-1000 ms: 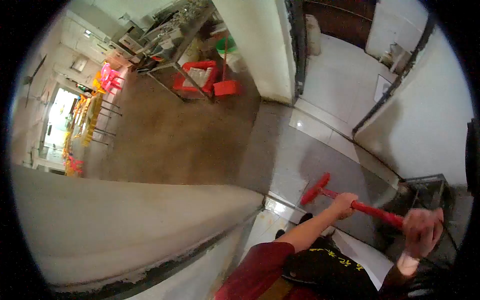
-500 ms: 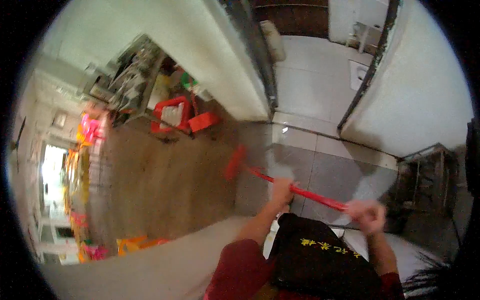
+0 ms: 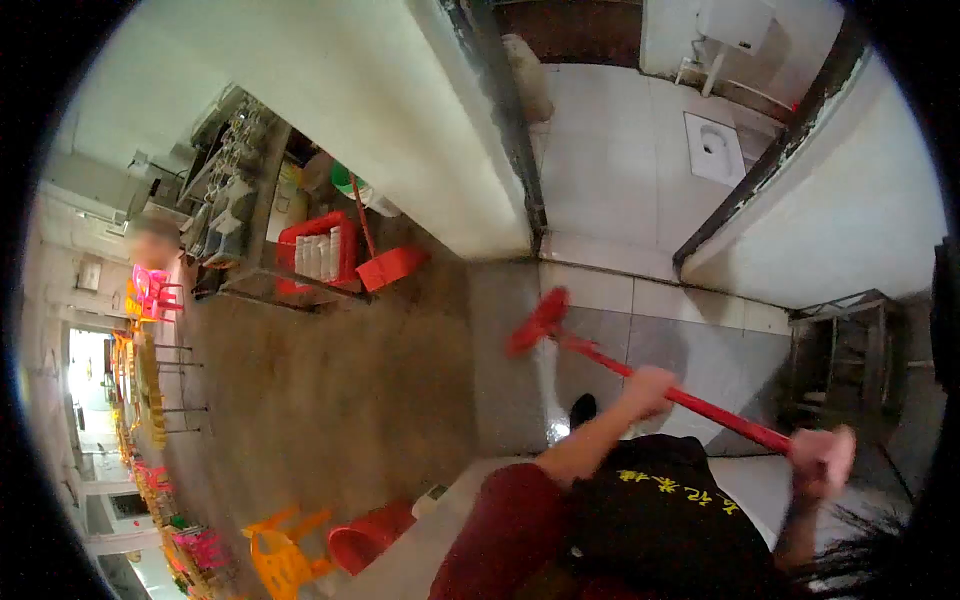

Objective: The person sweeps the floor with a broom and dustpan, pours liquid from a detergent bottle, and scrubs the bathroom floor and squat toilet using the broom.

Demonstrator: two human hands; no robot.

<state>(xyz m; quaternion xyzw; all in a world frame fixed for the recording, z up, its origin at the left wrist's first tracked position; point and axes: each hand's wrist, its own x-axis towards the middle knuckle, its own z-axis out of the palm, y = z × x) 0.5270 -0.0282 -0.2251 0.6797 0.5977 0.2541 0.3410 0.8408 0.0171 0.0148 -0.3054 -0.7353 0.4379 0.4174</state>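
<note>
A red broom with a long handle slants across the lower right of the head view. My left hand is wrapped round the middle of the handle. Near the handle's upper end, my right hand is closed on it. The broom's red head is over the grey tiles, blurred, beside the brown floor. Below the handle show my black apron with yellow lettering and one dark shoe.
A metal-legged table stands at the upper left, with a red crate and a red dustpan by it. A squat toilet lies beyond the doorway. A metal rack is at right, an orange chair at lower left.
The broom head has swung left toward the brown floor, then back right over the tiles. Both hands have kept hold of the handle. The view has turned, and the orange chair now shows more fully.
</note>
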